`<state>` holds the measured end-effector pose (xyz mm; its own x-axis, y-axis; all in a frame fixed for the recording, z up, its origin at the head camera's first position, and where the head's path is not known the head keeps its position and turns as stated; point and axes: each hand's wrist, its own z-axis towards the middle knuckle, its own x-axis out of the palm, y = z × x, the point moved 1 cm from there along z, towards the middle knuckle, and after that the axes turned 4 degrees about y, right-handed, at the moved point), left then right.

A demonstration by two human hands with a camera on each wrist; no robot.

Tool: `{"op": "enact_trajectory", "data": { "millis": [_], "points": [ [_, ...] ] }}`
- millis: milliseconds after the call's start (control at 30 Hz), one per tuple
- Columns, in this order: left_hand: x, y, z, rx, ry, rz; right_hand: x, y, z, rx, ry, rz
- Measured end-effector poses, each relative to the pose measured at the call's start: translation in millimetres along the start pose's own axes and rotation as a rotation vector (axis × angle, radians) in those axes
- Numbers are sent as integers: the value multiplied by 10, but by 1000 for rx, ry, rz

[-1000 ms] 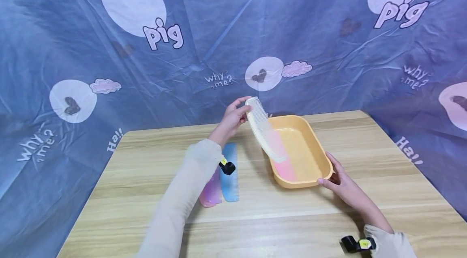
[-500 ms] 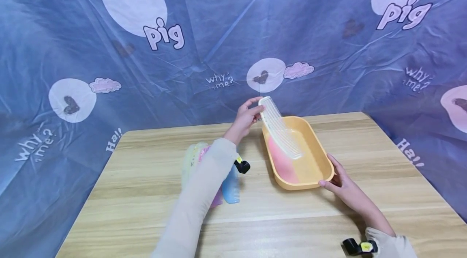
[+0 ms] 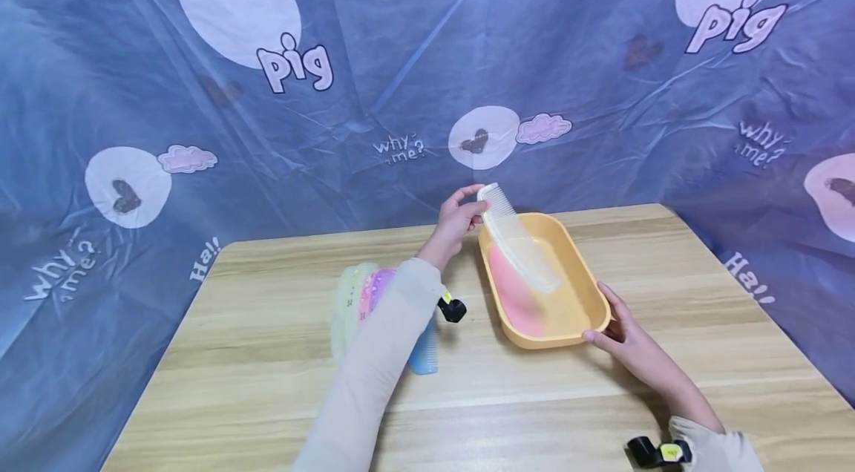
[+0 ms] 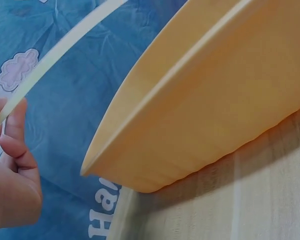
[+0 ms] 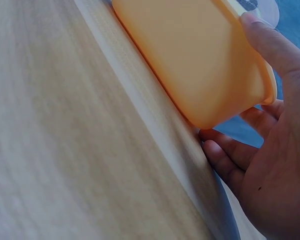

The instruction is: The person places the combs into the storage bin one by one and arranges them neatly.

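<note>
My left hand pinches the upper end of a white comb between thumb and fingers. The comb slants down over the yellow tray, its lower end overlapping the tray's inside. Seen edge-on in the left wrist view, the comb rises from the fingertips beside the tray wall. A pink comb lies along the tray's left side. My right hand grips the tray's near right corner; in the right wrist view its thumb is on the rim and fingers are beneath the corner of the tray.
Left of the tray, a pale green comb, a pink comb, a purple comb and a blue comb lie on the wooden table, partly hidden by my left sleeve. A blue printed cloth hangs behind.
My left hand has carried the white comb to the right, further over the tray, then lowered it slightly. The sleeve now uncovers the pale green and pink combs. My right hand stays on the tray.
</note>
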<state>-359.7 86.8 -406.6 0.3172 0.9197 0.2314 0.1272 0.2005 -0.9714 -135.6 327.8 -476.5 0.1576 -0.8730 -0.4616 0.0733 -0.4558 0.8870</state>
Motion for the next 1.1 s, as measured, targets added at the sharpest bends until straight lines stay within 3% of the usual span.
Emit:
{"op": "enact_trajectory", "data": {
  "millis": [333, 700, 1100],
  "points": [
    [122, 129, -37, -5, 31, 45, -12, 33, -23, 25, -2, -37],
    [268, 168, -54, -12, 79, 117, -6, 6, -15, 18, -2, -26],
    [366, 222, -60, -45, 84, 176, -18, 44, -20, -3, -8, -9]
  ]
}}
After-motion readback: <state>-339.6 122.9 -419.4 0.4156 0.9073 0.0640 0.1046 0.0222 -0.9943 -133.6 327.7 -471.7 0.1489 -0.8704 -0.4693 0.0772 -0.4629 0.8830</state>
